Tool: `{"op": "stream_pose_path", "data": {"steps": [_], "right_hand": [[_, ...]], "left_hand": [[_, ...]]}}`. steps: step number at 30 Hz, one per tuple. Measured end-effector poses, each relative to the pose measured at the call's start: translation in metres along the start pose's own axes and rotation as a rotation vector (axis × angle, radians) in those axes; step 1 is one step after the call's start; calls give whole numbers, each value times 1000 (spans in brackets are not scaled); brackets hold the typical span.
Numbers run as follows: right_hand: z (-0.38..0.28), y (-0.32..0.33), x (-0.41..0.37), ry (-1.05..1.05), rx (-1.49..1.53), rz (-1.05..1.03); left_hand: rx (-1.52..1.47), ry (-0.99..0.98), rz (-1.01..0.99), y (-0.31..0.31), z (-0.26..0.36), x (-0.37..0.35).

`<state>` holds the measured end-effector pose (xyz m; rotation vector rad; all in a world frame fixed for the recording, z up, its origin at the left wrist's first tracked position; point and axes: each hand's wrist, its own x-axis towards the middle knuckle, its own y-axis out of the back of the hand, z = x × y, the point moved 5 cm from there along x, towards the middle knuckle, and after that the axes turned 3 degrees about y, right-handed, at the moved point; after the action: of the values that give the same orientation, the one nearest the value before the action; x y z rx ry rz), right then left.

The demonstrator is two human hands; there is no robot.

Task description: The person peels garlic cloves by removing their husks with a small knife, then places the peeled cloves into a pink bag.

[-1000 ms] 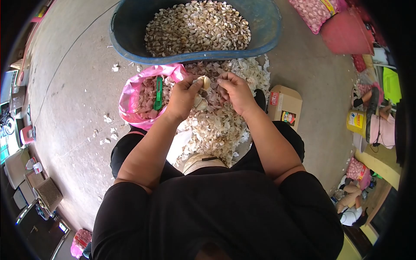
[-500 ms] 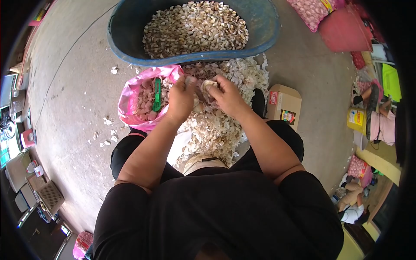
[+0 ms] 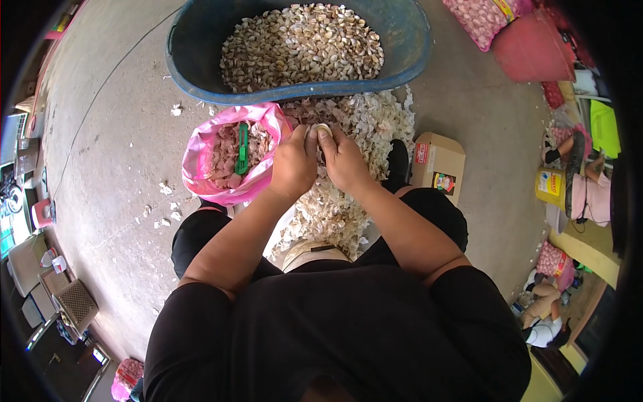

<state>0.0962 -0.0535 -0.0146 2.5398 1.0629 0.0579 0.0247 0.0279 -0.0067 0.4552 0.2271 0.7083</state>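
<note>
My left hand (image 3: pixel 295 165) and my right hand (image 3: pixel 344 161) meet over a heap of papery garlic skins (image 3: pixel 335 208). Both are closed on a pale garlic bulb (image 3: pixel 323 127), thumbs against it; fingers hide most of it. Beside my left hand stands a pink plastic bag (image 3: pixel 194 157), its mouth wide, with pinkish garlic and skins inside. A green utility knife (image 3: pixel 242 149) lies on top of them. Just beyond my hands is a large blue tub (image 3: pixel 194 91) holding many loose garlic cloves (image 3: pixel 305 47).
A cardboard box (image 3: pixel 439 164) lies by my right foot. Skin scraps (image 3: pixel 165 189) dot the concrete floor at left. Far right are net sacks of garlic (image 3: pixel 477 23), a red tub (image 3: pixel 532 47), a yellow bucket (image 3: pixel 551 184) and two people seated low.
My hands have come together at the garlic bulb, the left moving right from the bag's edge. The tub, bag and knife stay put.
</note>
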Motion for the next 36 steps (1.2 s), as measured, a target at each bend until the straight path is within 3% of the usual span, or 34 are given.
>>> {"op": "stream_pose_path", "data": {"steps": [2,5,8,11,15,18,21,22,25,26,29,31,35,36], "right_hand": [[-8,2,-2,-18,-20,10],[-11,3,-3,14,-16,21],[-13,4,-3,63,108,-17],[-3,9,2,-1,193,-74],[0,9,8,-166,392,-219],[-1,7,10,-83,302,-312],[-5,8,4,-296,458,-392],[-4,7,5,-261,471,-411],[-1,3,7,-137,429,-426],[-4,0,6,-83,360,-403],[-1,-2,9,35,264,-356],[1,-1,13,144,224,-309],[3,-4,12,-61,267,-441],[3,-4,13,19,305,-385]], "left_hand": [[107,-99,91,1,8,-4],[105,-140,59,1,11,-3],[-148,-26,0,1,7,-4],[-548,354,-65,2,4,-5],[-390,-101,-42,4,0,9],[-353,182,-278,5,5,0],[-401,408,-222,10,-3,0],[-341,476,-155,12,-11,2],[-420,627,-302,8,-20,-3],[-286,373,-311,4,-19,0],[-216,240,-235,6,-24,4],[-199,301,-346,12,-10,3],[-273,321,-451,15,-13,4],[-306,339,-462,16,-15,6]]}}
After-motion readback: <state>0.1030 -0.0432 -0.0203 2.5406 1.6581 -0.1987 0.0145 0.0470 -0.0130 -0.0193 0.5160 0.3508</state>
